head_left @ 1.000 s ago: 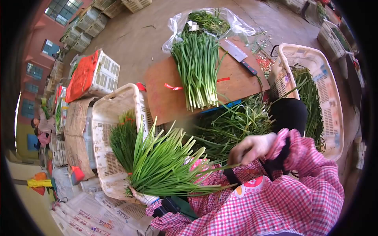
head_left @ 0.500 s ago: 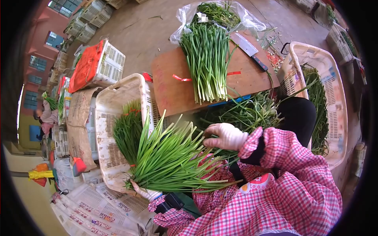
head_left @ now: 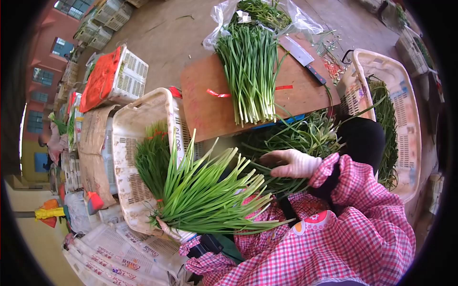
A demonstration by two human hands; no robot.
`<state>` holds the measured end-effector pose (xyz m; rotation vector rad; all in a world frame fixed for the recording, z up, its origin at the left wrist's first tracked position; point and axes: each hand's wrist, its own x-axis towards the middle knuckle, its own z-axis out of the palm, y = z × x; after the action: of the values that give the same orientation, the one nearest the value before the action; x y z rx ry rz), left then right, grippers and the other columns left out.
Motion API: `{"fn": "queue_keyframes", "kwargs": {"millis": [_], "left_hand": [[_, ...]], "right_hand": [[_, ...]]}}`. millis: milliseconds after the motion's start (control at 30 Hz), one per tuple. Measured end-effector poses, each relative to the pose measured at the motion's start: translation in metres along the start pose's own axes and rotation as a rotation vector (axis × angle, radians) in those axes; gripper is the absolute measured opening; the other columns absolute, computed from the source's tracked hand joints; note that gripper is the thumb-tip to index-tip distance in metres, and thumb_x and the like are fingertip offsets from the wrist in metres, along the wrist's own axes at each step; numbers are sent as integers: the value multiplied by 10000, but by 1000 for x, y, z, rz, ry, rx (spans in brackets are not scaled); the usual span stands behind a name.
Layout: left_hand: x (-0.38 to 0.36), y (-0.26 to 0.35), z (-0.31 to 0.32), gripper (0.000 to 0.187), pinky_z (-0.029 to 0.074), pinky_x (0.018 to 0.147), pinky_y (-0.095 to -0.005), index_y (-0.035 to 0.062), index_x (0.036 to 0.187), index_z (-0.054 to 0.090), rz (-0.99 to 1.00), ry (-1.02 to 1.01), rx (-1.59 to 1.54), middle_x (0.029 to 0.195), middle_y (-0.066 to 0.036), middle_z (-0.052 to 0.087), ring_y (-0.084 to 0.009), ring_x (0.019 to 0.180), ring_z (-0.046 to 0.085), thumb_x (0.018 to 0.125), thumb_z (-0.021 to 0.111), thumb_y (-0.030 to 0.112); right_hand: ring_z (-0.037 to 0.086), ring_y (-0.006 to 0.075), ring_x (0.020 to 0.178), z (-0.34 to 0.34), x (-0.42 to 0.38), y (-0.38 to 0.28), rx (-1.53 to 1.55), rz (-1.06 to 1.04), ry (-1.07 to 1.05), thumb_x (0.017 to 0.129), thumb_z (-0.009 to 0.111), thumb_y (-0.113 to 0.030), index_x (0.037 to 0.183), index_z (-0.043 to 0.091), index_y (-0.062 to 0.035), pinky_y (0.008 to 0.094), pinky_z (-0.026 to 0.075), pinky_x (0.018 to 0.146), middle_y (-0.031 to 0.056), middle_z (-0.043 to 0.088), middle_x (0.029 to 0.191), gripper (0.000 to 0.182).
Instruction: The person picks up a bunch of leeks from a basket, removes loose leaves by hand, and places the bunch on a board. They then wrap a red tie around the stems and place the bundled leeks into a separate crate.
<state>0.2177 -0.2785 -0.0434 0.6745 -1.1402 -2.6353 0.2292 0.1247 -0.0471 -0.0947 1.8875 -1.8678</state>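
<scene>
In the lower middle, my left hand (head_left: 172, 230) is wrapped round a bunch of garlic chives (head_left: 214, 190), gripping it near its tied end. The leaves fan out up and to the right over my lap. Much of that hand is covered by the greens. To the right of the fan is my right hand (head_left: 293, 163), its fingers stretched out, somewhat blurred, and holding nothing. Beneath it lies a heap of loose chive leaves (head_left: 296, 138). A larger pile of chives (head_left: 250, 71) rests on the brown board (head_left: 202, 100) ahead.
A cleaver (head_left: 303, 57) lies on the board's right side. At left, a white crate (head_left: 125, 157) holds tied chives (head_left: 151, 155); at right, another crate (head_left: 408, 124) contains loose greens (head_left: 381, 128). Plastic sheeting (head_left: 310, 21) spreads behind the board. Printed sacks (head_left: 124, 252) lie lower left.
My right hand has moved right and slightly down, away from the chive fan. The left hand keeps its grip on the bunch, almost unmoved.
</scene>
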Motion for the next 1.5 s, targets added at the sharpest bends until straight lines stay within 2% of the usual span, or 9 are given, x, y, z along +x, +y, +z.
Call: {"fn": "queue_keyframes", "kwargs": {"millis": [333, 467, 633, 733, 833, 900, 1000, 1167, 1500], "left_hand": [[9, 13, 0, 332, 517, 832, -484, 70, 1053, 602, 61, -111, -121, 1076, -111, 615, -287, 967, 605, 897, 520, 352], [-2, 16, 20, 265, 493, 864, -457, 79, 1002, 614, -34, -13, -96, 1003, -44, 628, -235, 940, 601, 884, 553, 308], [9, 19, -2, 311, 487, 874, -470, 76, 1058, 607, 58, -64, -85, 1056, -74, 620, -261, 975, 593, 875, 566, 324], [10, 20, -2, 315, 486, 873, -462, 76, 1068, 601, 82, 1, -22, 1065, -68, 611, -256, 992, 582, 873, 567, 320], [14, 21, -9, 272, 483, 865, -446, 84, 1042, 591, 87, -15, -33, 1023, -25, 605, -221, 983, 569, 881, 556, 300], [13, 24, -10, 267, 482, 861, -449, 84, 1031, 573, 12, -49, -73, 1008, -22, 597, -227, 966, 570, 883, 560, 306], [15, 26, -13, 259, 480, 859, -461, 82, 1016, 558, -49, -167, -104, 981, -19, 591, -234, 957, 569, 884, 565, 305], [19, 21, -21, 331, 482, 868, -469, 53, 1068, 606, -26, -232, -192, 1080, -112, 614, -288, 989, 583, 857, 598, 308], [5, 23, -1, 277, 498, 805, -523, 97, 1002, 589, 0, -130, -162, 1040, -140, 617, -323, 943, 593, 867, 588, 339]], "right_hand": [[578, 92, 821, 50, 29, 21, 242, -51, -174, 838, 666, -143, 1014, 628, -40, 282, 483, 747, 3, 648, 851, 208], [568, 83, 765, 60, 7, 9, 273, 215, -174, 846, 655, -155, 1097, 606, -35, 256, 478, 693, -1, 640, 865, 283], [508, 61, 754, 60, -10, 29, 626, 16, -290, 896, 593, -141, 1176, 579, -19, 233, 434, 699, -4, 595, 845, 306], [561, 148, 903, 37, -25, 40, 342, -235, -472, 893, 600, -162, 1138, 579, 9, 295, 435, 848, 54, 634, 957, 300], [572, 218, 1029, -5, -69, 22, 267, 5, -478, 874, 607, -146, 1023, 595, 29, 344, 421, 938, 128, 643, 1073, 230], [592, 251, 1016, -36, -87, 1, -98, 186, -359, 819, 630, -139, 1022, 603, 5, 372, 456, 902, 152, 648, 1042, 250], [591, 351, 972, -54, -85, -4, -1372, 264, -198, 714, 646, -186, 1096, 606, -39, 425, 486, 837, 179, 637, 981, 411], [604, 324, 948, -14, -38, -3, -431, -160, 257, 760, 640, -192, 1045, 623, -59, 395, 490, 828, 162, 636, 982, 316], [624, 341, 714, 50, 33, -24, -533, -286, 243, 787, 640, -195, 1097, 599, -145, 423, 503, 648, 145, 635, 760, 316]]}}
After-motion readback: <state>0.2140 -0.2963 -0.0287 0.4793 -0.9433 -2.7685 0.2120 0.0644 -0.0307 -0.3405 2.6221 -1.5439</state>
